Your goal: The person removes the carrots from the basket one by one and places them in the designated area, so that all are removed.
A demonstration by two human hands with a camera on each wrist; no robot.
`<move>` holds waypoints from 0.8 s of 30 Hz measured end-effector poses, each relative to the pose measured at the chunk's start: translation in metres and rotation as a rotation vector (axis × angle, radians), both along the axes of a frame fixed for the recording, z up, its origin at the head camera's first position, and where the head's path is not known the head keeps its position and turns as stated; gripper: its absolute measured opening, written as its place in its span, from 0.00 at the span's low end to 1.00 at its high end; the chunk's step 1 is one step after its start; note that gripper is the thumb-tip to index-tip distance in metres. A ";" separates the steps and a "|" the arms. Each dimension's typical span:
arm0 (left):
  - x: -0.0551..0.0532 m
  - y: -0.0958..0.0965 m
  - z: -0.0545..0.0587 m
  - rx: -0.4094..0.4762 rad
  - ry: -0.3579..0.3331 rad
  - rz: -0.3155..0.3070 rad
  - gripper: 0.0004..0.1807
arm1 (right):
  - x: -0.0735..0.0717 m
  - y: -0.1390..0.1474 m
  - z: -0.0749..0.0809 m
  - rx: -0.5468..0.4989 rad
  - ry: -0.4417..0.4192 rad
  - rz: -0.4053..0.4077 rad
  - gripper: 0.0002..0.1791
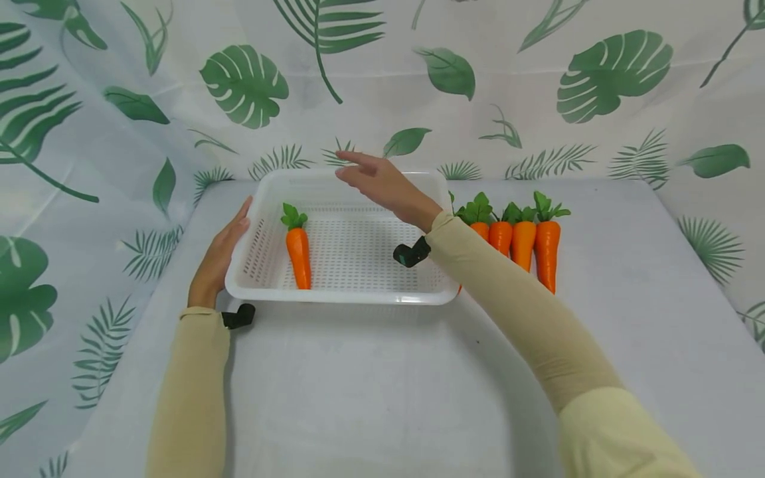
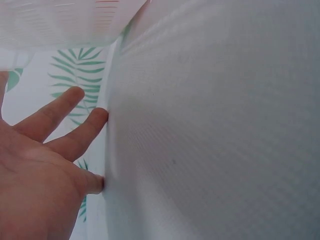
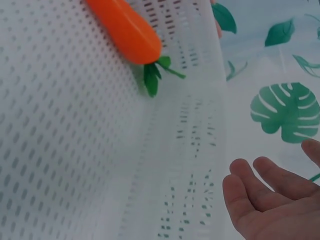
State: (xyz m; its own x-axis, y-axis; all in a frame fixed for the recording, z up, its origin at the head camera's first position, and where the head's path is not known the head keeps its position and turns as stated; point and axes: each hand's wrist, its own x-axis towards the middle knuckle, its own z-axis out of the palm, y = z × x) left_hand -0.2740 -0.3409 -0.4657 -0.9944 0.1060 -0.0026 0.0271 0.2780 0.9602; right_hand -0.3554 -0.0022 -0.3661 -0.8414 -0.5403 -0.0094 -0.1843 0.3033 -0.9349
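A white perforated plastic basket (image 1: 340, 296) rests on the table with one orange toy-like carrot (image 1: 299, 257) lying in its left part, green leaves toward the back. At the basket's left end is my left hand (image 1: 220, 255), thumb and fingers extended along the outer wall. The left wrist view shows that hand's fingers (image 2: 75, 142) spread below the basket rim. Over the back right of the basket hovers my right hand (image 1: 388, 186), holding nothing, its fingers extended to the left. In the right wrist view the carrot (image 3: 127, 32) lies apart from this hand.
Several more carrots (image 1: 546, 255) lie in a row to the right of the basket, partly hidden by my right forearm. The table (image 1: 370, 392) has a pale cover. Behind it hangs a white curtain (image 1: 508, 79) with green leaf prints.
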 end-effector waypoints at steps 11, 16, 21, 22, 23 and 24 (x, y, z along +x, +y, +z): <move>-0.001 -0.001 -0.001 0.016 0.007 -0.020 0.35 | 0.000 -0.031 -0.010 0.054 -0.014 0.023 0.33; -0.002 -0.003 -0.001 0.031 -0.001 -0.014 0.34 | 0.001 -0.044 -0.018 0.078 -0.032 0.060 0.34; -0.002 -0.004 -0.001 0.065 -0.004 -0.021 0.33 | 0.004 -0.053 -0.026 0.087 -0.052 0.083 0.35; -0.002 -0.004 -0.001 0.069 -0.004 -0.023 0.33 | 0.004 -0.054 -0.028 0.086 -0.053 0.089 0.36; -0.002 -0.004 -0.001 0.076 -0.005 -0.026 0.33 | 0.004 -0.056 -0.030 0.084 -0.056 0.095 0.36; -0.002 -0.004 0.000 0.078 -0.005 -0.027 0.33 | 0.004 -0.057 -0.032 0.077 -0.060 0.100 0.36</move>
